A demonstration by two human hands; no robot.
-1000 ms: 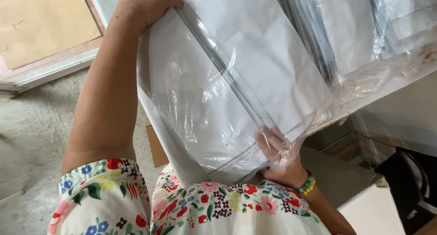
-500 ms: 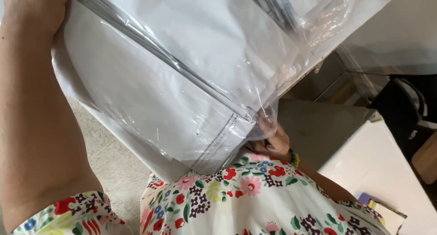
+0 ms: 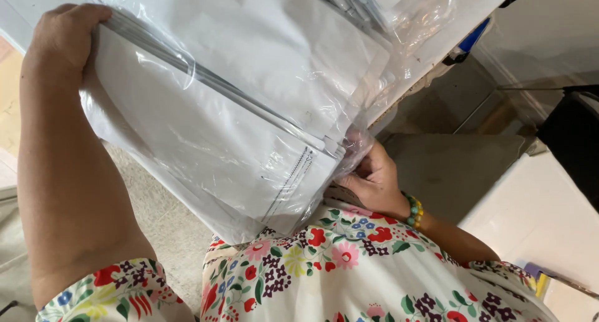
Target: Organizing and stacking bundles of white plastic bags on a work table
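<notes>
Item: stack of white bags [image 3: 231, 110] in clear plastic, centre frame. I see left hand [image 3: 65, 32] clamped on its upper-left corner, right hand [image 3: 371, 181] gripping its lower-right edge.

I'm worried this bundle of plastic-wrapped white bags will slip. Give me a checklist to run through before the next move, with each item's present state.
1. Left hand grips the top edge of the bundle of bags: ok.
2. Right hand supports the lower corner, partly through the clear wrap: ok.
3. Bundle rests against the flowered dress: ok.
4. Bags sit squared inside the wrap: not ok, their edges fan apart.
5. Wrap is sealed all round: cannot tell, its far end runs out of view.
6. White surface at right is free to set the bundle down: cannot tell, only part shows.
</notes>
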